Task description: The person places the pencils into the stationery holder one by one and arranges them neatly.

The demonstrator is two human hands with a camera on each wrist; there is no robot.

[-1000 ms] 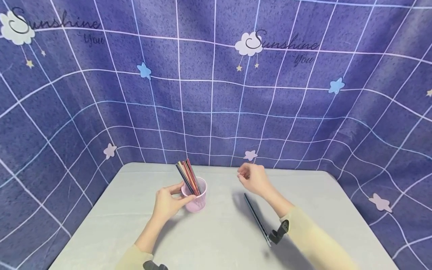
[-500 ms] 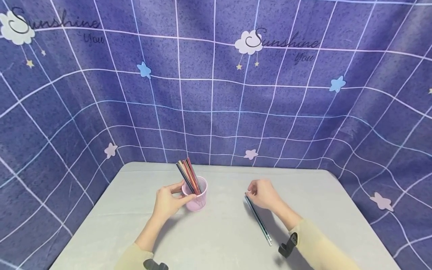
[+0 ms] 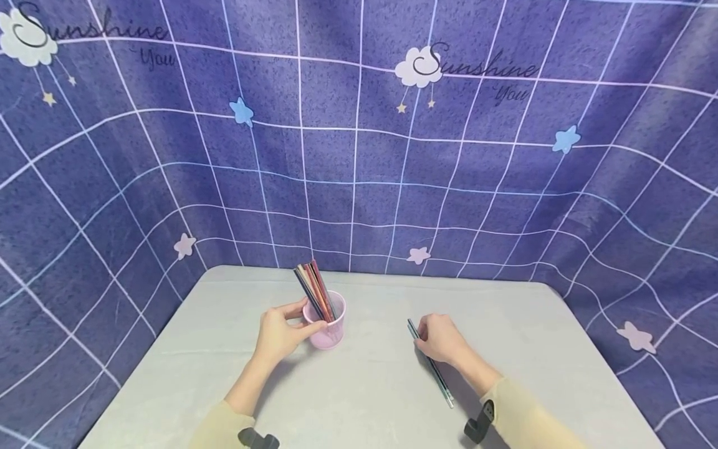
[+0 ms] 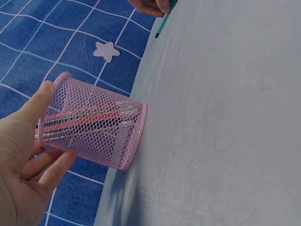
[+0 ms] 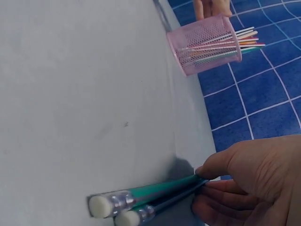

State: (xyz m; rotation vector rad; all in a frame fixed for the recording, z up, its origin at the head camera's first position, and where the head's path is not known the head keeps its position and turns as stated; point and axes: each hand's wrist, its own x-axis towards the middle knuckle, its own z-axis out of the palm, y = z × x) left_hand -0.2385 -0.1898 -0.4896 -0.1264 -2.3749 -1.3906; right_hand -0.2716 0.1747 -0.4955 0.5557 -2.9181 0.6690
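A pink mesh pencil cup (image 3: 328, 338) stands upright on the table, left of centre. Several pencils (image 3: 315, 290) lean inside it, tops pointing up and left. My left hand (image 3: 277, 335) grips the cup near its rim, thumb on one side and fingers on the other, as the left wrist view of the cup (image 4: 94, 125) shows. To the right, my right hand (image 3: 442, 340) pinches two pencils lying side by side on the table. The right wrist view has their green and dark shafts and white erasers; the green pencil (image 5: 160, 188) lies nearest the thumb. My fingers hide their middle stretch.
A pale cloth covers the table (image 3: 370, 399). Behind and at both sides hangs a blue-purple grid curtain (image 3: 359, 156) with stars and clouds. A dark camera mount (image 3: 479, 424) sits on my right wrist, another mount (image 3: 258, 438) on my left.
My right hand has come down toward me from above the table's far part and now pinches the two pencils. My left hand and the cup have stayed in place.
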